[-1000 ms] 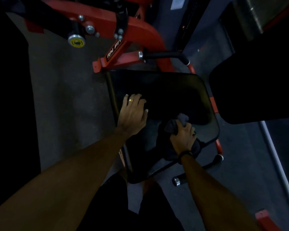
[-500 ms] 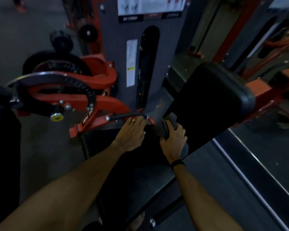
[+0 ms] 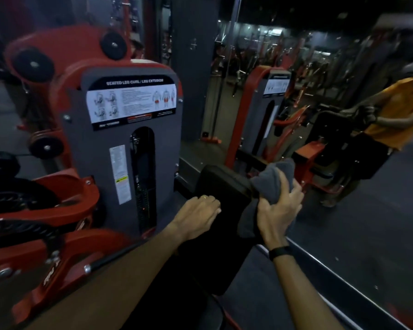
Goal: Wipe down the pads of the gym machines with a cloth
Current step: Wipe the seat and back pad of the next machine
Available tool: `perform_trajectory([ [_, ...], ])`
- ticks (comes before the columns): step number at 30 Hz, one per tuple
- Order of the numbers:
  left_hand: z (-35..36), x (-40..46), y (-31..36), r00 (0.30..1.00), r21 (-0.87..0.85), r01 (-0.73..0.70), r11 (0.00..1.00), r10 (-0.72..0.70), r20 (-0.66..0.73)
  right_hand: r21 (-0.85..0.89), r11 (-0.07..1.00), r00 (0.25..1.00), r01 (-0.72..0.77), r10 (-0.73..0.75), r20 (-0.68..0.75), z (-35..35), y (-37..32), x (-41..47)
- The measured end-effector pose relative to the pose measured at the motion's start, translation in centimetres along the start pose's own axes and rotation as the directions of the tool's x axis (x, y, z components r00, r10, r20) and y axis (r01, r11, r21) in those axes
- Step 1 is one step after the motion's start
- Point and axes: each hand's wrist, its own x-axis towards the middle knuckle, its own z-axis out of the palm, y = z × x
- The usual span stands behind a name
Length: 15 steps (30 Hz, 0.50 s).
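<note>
- At the left of the frame stands a red machine frame [image 3: 65, 203] with black round weights on it.
- Just right of that, in the upper middle, is a gray panel [image 3: 124, 144] with a sign [image 3: 131, 101] that shows little drawings of people.
- In the lower middle is the left hand [image 3: 198, 217]. Its fingers are straight and lie flat on the black back pad [image 3: 224, 186]. It holds nothing. I think it steadies the pad.
- The back pad stands nearly upright in the middle of the frame. It is dark and hard to see well.
- Just right of the pad's top corner is the gray cloth [image 3: 272, 184]. It is bunched up and touches the pad's right edge.
- The right hand [image 3: 279, 210] has its fingers curled round the cloth and grips it tight against the pad.
- At the right of the frame is a big mirror [image 3: 343, 103]. It shows a person in an orange shirt and the same machine.
- The step now looks like wiping the top and right side of the back pad.
- Next, I think the right hand needs to rub the cloth down and across the pad's front, pressing firmly, with the left hand lifted out of the way so no spot is missed.
</note>
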Motion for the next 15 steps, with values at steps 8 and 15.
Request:
perform_trajectory([
  [8,-0.8,5.9,-3.1,0.931,-0.337,0.215,0.917,-0.297,-0.213,-0.444,0.729,0.738,0.521,-0.123,0.664,4.4,2.0,3.5],
  [15,1.4,6.2,-11.1,0.872,-0.418,0.158,0.895,-0.325,-0.366,-0.535,0.499,0.672,0.681,-0.137,0.728,14.3,-0.1,4.8],
])
